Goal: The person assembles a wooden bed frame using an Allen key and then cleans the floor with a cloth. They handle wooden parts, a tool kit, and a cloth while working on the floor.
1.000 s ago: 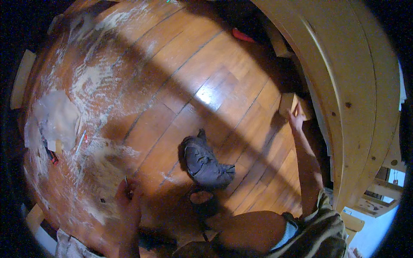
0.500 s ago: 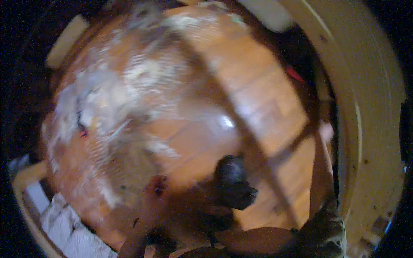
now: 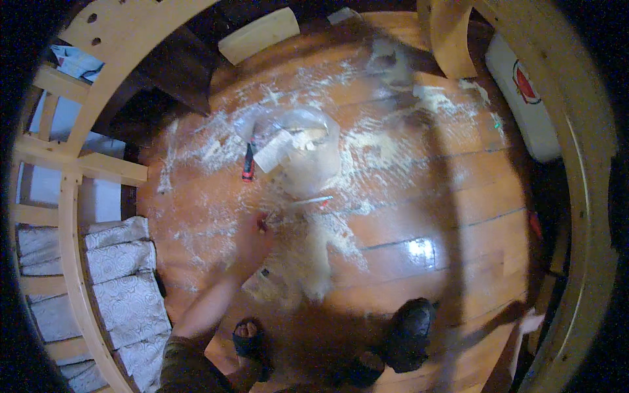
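My left hand [image 3: 255, 237] reaches over the wooden floor, its fingers closed round something small, dark and reddish that I cannot make out. Beside it lies a tan, dusty patch or piece [image 3: 298, 265]. Just beyond are a thin pale stick-like tool [image 3: 313, 200] and a clear plastic bag [image 3: 314, 171] with pale shavings and chunks. A slim red-and-black handled tool [image 3: 248, 165] lies at the bag's left. At the far right my right hand [image 3: 534, 323] is close to the wooden frame; its fingers are too unclear to read.
Pale sawdust [image 3: 380, 147] is strewn over the floor. Near my sandalled foot [image 3: 247, 335] sits a dark rounded object [image 3: 409, 334]. A wooden bed frame [image 3: 71, 229] with patterned grey cloth [image 3: 124, 281] stands left; a curved wooden rail [image 3: 586, 196] and white container [image 3: 524, 98] are right.
The view has swung rightward across the floor and become sharper. My left hand has gone farther forward, nearer the plastic bag. The bed frame at left shows more fully.
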Motion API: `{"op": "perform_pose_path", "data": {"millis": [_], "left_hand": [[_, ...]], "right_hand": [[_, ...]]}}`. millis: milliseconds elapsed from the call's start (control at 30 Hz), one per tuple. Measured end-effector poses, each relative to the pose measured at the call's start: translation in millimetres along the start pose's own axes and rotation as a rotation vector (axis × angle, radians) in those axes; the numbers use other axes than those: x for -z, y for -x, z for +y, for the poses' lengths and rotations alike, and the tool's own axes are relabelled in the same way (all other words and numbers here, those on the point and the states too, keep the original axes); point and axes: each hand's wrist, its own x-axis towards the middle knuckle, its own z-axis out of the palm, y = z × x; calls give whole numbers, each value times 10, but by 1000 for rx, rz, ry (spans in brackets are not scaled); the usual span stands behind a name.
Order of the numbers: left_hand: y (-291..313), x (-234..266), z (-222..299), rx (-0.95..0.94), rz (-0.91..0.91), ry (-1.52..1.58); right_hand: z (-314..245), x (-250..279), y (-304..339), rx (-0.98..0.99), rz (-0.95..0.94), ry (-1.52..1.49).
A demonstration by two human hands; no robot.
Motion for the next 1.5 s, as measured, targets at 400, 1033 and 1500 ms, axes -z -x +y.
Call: {"op": "perform_pose_path", "data": {"millis": [400,1033,1500], "left_hand": [[-1300,270,-291,372,86,-98],[-2227,933,803,-118,134,-61],[-1665,3165,1052,403,-542,1037]], "right_hand": [[-5307,2396,1339,1212,-731,-1015],[-6667,3319,968,1087,-433,-831],[-6038,4577,378,1709,-81,-465]]}}
